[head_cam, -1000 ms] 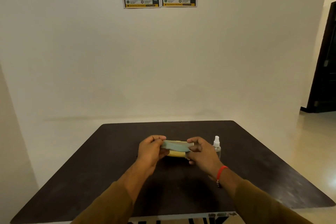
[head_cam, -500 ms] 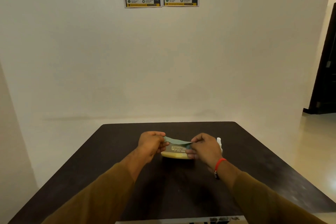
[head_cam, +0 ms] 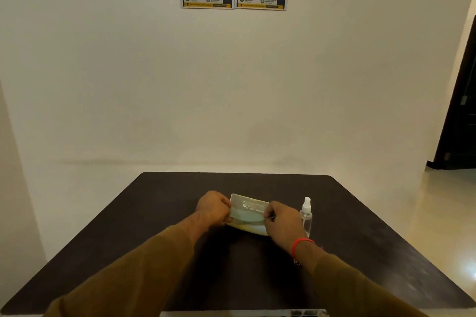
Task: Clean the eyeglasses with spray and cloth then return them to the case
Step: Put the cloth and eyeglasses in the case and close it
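Dark table (head_cam: 154,213): case (head_cam: 248,204), spray bottle (head_cam: 306,216).

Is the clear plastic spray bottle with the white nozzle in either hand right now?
No. The clear plastic spray bottle stands upright on the dark table, beside the right hand, untouched.

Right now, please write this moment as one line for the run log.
both hands on case | left hand at left end | right hand at right end | case open on table | spray bottle upright, untouched | eyeglasses not visible
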